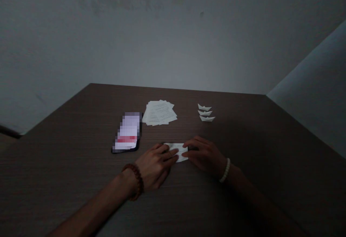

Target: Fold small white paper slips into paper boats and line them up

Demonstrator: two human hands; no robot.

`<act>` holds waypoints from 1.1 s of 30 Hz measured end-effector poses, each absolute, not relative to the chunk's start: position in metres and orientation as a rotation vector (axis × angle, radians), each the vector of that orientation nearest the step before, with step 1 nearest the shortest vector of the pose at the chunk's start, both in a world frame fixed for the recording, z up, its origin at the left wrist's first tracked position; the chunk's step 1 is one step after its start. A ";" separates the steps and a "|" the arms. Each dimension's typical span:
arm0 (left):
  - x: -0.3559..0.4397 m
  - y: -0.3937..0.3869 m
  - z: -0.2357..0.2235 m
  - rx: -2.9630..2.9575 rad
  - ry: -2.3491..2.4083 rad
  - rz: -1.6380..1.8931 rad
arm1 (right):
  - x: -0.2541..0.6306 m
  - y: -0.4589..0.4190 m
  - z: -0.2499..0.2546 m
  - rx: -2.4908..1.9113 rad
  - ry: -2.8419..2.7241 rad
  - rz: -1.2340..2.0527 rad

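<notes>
Lying at left on a dark wood-grain table is a phone, its lit screen pixelated. Rightward, the left hand, with a brown bead bracelet at the wrist, rests palm down, fingers slightly spread over a small paper slip rather than pinching it. Behind that hand sits a fanned pile of printed sheets. The slip lies on the table between both hands, near the front. At its right edge, the right hand, wearing a pale bracelet, has its fingers curled; whether they pinch the paper cannot be told. Beyond, three folded paper boats stand in a column.

Uneven pressure from the left fingers could let the slip skew, and a tug at the right edge might crease or tear it. Fingers hide much of the slip, its print is unreadable, both forearms are cut off below, and shadow dims the right side.
</notes>
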State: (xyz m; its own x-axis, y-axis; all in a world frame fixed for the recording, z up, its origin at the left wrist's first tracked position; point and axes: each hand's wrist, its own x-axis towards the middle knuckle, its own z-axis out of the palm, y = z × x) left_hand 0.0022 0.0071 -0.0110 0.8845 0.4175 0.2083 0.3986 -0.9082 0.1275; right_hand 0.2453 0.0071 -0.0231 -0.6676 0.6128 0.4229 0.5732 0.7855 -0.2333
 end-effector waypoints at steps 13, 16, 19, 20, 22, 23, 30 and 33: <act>0.003 0.006 -0.006 3.091 0.580 0.264 | 0.241 0.005 -0.016 -0.933 -2.461 0.253; 0.002 0.006 -0.008 3.093 0.567 0.276 | 0.240 0.005 -0.015 -0.934 -2.459 0.273; 0.001 0.005 -0.011 3.046 0.592 0.328 | 0.239 0.005 -0.014 -0.959 -2.467 0.297; 0.000 0.005 -0.012 3.031 0.596 0.351 | 0.239 0.005 -0.014 -0.968 -2.466 0.302; 0.000 0.004 -0.015 3.016 0.595 0.391 | 0.237 0.004 -0.014 -0.988 -2.460 0.307; 0.000 0.005 -0.016 3.015 0.588 0.403 | 0.236 0.004 -0.015 -1.000 -2.455 0.307; 0.000 0.006 -0.025 3.022 0.564 0.539 | 0.230 0.007 -0.020 -1.110 -2.446 0.274; 0.001 0.005 -0.026 3.000 0.557 0.564 | 0.227 0.010 -0.022 -1.154 -2.431 0.267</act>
